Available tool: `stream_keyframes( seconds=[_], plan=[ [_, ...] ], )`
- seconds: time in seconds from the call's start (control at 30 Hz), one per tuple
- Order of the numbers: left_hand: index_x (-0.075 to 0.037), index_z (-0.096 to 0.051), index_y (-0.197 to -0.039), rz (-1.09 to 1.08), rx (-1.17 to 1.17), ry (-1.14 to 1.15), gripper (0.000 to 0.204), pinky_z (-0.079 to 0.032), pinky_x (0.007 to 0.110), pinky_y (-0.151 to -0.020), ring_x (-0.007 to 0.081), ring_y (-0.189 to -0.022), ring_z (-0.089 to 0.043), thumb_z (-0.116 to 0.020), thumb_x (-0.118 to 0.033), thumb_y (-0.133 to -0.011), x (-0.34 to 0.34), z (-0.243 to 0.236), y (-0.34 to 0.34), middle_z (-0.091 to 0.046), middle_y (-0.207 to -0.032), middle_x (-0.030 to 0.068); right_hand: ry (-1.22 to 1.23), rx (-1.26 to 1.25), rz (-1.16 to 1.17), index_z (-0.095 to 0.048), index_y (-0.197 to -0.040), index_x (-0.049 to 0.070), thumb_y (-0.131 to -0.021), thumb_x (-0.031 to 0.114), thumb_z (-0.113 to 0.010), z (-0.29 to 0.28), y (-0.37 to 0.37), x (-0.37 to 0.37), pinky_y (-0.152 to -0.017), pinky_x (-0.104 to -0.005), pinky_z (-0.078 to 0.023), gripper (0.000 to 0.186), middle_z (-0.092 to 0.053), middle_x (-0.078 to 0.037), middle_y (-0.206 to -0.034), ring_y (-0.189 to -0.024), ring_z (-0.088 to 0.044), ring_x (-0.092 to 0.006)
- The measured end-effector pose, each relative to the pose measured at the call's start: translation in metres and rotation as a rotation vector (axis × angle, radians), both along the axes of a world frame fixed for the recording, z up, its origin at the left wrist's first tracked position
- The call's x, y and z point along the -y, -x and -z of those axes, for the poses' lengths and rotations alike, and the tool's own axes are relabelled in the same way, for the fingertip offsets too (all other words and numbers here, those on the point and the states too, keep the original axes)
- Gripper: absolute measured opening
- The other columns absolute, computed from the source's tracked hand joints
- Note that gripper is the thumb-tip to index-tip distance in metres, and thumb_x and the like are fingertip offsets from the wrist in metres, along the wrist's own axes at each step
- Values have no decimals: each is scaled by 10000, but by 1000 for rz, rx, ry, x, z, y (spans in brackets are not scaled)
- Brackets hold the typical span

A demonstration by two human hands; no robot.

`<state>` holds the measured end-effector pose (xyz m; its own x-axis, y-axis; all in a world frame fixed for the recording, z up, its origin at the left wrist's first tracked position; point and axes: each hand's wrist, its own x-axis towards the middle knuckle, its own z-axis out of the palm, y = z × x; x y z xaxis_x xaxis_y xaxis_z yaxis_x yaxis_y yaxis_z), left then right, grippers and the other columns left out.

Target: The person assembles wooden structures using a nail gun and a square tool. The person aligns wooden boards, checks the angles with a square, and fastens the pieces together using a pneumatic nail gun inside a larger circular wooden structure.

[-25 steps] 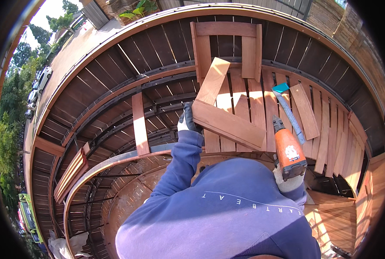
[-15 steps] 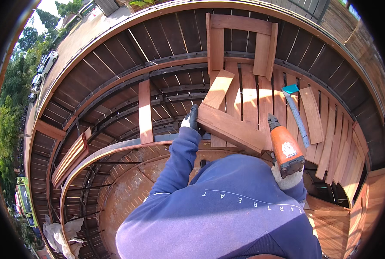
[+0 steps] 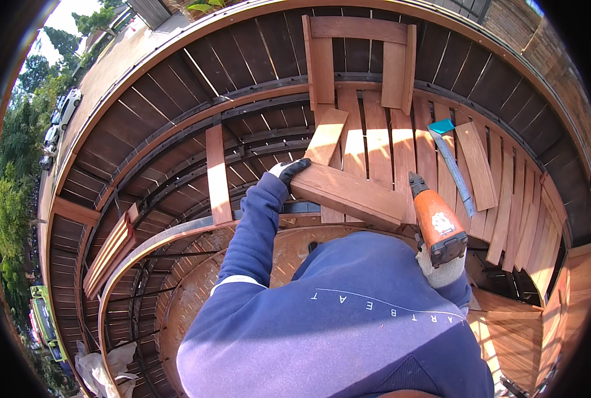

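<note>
So here you are, left hand (image 3: 291,170) hooked over the near-left end of the reddish-brown board (image 3: 348,190), dark fingertips bent down on it; where the thumb sits, I can't tell. Your right hand (image 3: 440,267) is wrapped around the orange nail gun (image 3: 438,217), most of its fingers hidden under the body, so whether one rests on the trigger can't be told.

Steady does it: the left grip sits at the far end from the nose, and that looks the right place for it. Best leave those fingers well out of the nose's line, press the board down firmly so it can't pivot, and square the nose to the wood before any squeeze. A finger off the trigger while the nose points past the board seems wise.

And the layout: the board runs from under your left hand, slanting right and toward you, its other end just left of the gun. The short plank (image 3: 326,138) lies just beyond your left fingers, close against the board's end. Beyond your right hand, past the gun, rests the teal-handled square (image 3: 456,174), a loose slat (image 3: 476,166) just to its right.
</note>
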<state>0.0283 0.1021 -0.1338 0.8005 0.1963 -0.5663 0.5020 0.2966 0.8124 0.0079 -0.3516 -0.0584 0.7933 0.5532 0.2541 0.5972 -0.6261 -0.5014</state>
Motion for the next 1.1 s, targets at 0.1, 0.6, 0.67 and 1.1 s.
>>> stream_keyframes(
  seconds=[0.1,0.6,0.67,1.1],
  plan=[
    [-15,-668,-1079,14,39,52,471,-559,358,-765,217,-837,-686,-795,-379,-808,-8,18,-5,-700,-958,97,4,59,-3,-628,-1080,49,-747,228,-780,-5,3,-4,-778,-359,-550,407,-692,-79,-1014,-901,-691,-273],
    [-56,-682,-1076,34,350,-29,225,-533,252,-711,88,-810,-644,-688,-236,-940,22,-37,16,-698,-941,18,88,-42,78,-635,-1111,64,-751,271,-790,-29,18,1,-925,-435,-495,444,-655,-65,-1144,-1077,-631,-274],
    [-53,-668,-1107,-1,447,5,224,-530,249,-728,78,-826,-635,-685,-204,-943,32,-33,13,-695,-962,13,70,-68,66,-636,-1109,49,-762,233,-783,-30,19,1,-888,-413,-517,420,-671,-83,-1099,-1024,-655,-277],
    [-17,-574,-1262,-105,630,66,315,-470,296,-961,130,-1072,-598,-636,-93,-963,109,21,-30,-653,-1185,51,-250,-498,-37,-612,-1182,2,-769,92,-727,-59,-7,-63,-836,-324,-563,438,-713,-124,-1027,-926,-714,-250]
  ],
)
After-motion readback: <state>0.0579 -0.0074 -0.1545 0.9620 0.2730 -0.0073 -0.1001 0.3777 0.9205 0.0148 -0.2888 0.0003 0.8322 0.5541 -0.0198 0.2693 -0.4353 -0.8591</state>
